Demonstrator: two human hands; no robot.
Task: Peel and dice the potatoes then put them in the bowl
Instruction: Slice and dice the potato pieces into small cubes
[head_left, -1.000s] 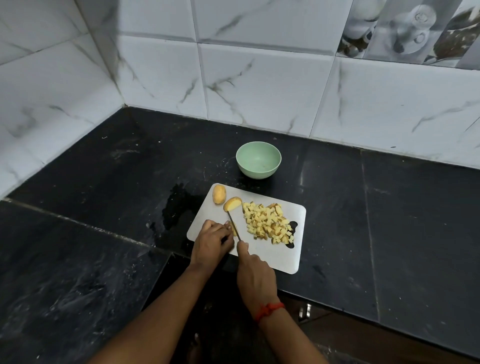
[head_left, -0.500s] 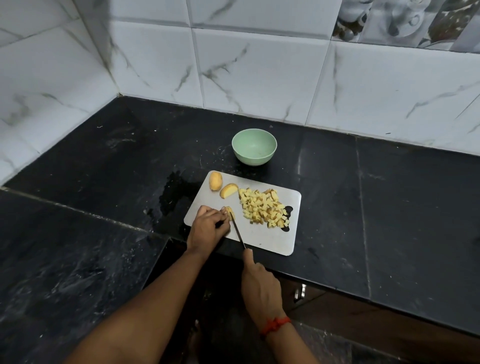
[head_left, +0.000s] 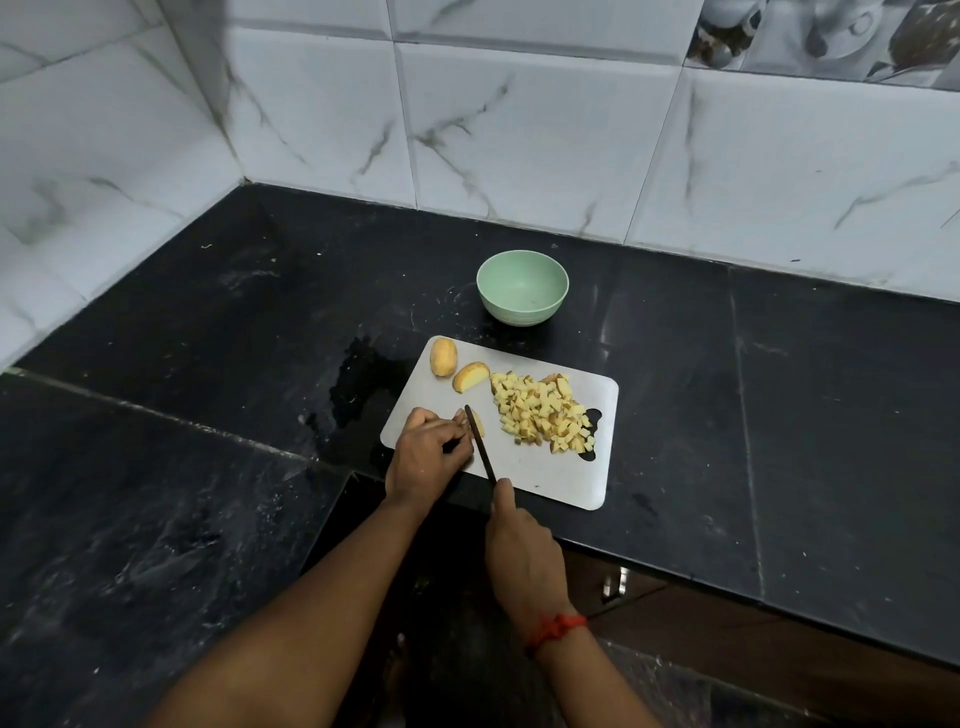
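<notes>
Board (head_left: 545, 467): potato pc (head_left: 480, 425) against L fingers (head_left: 459, 415)

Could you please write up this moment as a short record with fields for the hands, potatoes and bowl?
left hand: holds a potato piece on the cutting board
right hand: grips a knife, blade at that piece
diced potato: piled on the board's right half
uncut pieces: potato half and rounded potato chunk, far-left corner
green bowl: empty, on the counter beyond the board

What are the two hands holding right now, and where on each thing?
The right hand grips the thin dark knife by its handle; the left hand pins a small yellow potato piece on the grey cutting board with its fingertips.
</notes>
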